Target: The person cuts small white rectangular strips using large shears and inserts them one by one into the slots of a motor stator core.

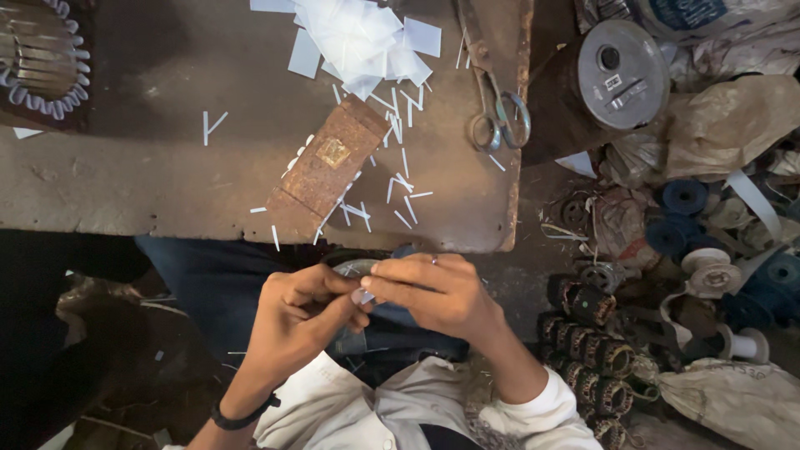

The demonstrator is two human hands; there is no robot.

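Both hands meet over my lap, just below the edge of the worn brown worktable (150,183). My left hand (304,312) pinches a small translucent white strip (365,296) between thumb and fingers. My right hand (437,292), a ring on one finger, grips the same strip from the other side. Under the hands a round metal part (354,267) is mostly hidden. On the table above lie a rusty rectangular metal block (329,167), scattered thin white slivers (400,187) and a heap of white cut sheets (362,37).
Large scissors (496,108) lie at the table's right edge. A wound motor stator (37,54) sits at the top left. Right of the table are a grey metal drum (621,75), blue and white spools (692,221), sacks and a row of copper-wound coils (596,362).
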